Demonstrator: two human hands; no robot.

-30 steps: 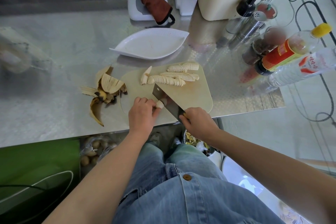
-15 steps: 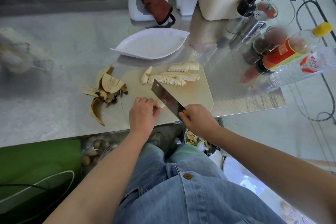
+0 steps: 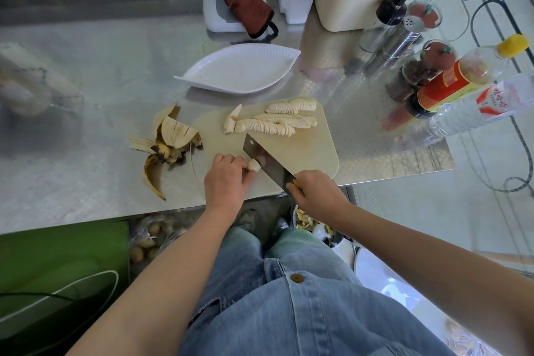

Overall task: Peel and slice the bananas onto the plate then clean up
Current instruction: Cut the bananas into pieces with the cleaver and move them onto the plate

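Steel, dimpled and shiny, makes the table we work at. Peeling looks finished: limp yellow-brown peels lie heaped on it, just left of the board.

Slicing is nearly done too. Slices lie in close fanned rows at the far side of the pale, smooth plastic board. Their flesh is soft and cream-coloured, and one longer piece lies tilted at their left end.

Only a short stub is uncut, at the board's near left. Our left hand pinches it with curled fingers. Our right hand is wrapped round the handle of the knife, whose broad, dark, rectangular blade sits against the stub's cut end. We judge that a few cuts are left.

Beyond the board sits the plate, white, leaf-shaped and glossy with fine ribs. It holds nothing yet, so we have the slices to move over, the peels to clear and the table to wipe.
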